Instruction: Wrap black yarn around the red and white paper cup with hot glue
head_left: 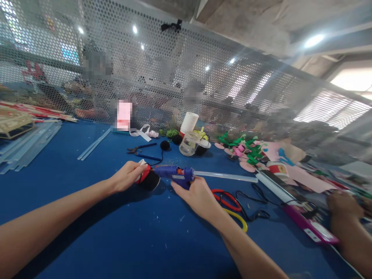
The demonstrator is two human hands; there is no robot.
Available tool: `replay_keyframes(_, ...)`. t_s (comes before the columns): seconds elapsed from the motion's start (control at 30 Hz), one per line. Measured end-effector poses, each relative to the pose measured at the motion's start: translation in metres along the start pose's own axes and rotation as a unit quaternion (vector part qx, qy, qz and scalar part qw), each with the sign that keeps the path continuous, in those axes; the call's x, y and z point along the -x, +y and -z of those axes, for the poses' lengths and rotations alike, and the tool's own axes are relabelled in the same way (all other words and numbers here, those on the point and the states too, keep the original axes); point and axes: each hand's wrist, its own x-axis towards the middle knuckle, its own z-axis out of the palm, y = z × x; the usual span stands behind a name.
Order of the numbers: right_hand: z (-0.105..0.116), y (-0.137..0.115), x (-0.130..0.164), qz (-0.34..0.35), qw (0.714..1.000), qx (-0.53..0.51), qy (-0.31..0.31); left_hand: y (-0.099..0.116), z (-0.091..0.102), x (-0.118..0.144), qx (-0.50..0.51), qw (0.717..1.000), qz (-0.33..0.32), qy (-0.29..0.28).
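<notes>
My right hand (195, 193) grips a blue glue gun (174, 173) lying sideways, its nozzle pointing left and a clear glue stick (226, 177) sticking out of its back to the right. My left hand (128, 175) holds a small craft piece (147, 178), black and round with red and white parts, pressed against the blue table (87, 217). The gun's nozzle meets that piece.
Pliers (142, 152), black pompoms (165, 145), a clear jar (188, 143), white cups (189, 122), green and pink foam cutouts (247, 151) and red and yellow scissors (229, 205) lie around. Glue sticks (26, 145) lie at left. Another person's hand (344, 203) works at right. A perforated screen (174, 69) stands behind.
</notes>
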Motion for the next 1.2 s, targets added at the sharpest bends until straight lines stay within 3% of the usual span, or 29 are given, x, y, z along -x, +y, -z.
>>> replay_keyframes(0.3, 0.0024, -0.0004, -0.0010, 0.010, 1.000, -0.009, -0.017, -0.0001, 0.0009, 0.0011, -0.010, 1.000, -0.008, -0.008)
replay_keyframes(0.53, 0.0034, 0.0007, -0.0050, -0.034, 0.999, -0.010, -0.016, -0.0023, 0.0012, 0.0021, -0.004, 0.999, -0.035, -0.017)
replay_keyframes(0.73, 0.0051, -0.0013, -0.0034, -0.025, 0.998, -0.040, -0.040, -0.0027, 0.0017, 0.0029, -0.007, 0.999, -0.032, -0.015)
replay_keyframes(1.2, 0.0051, 0.0021, -0.0065, -0.075, 0.993, -0.073, -0.057, -0.0012, 0.0030, 0.0040, -0.040, 0.996, -0.073, -0.034)
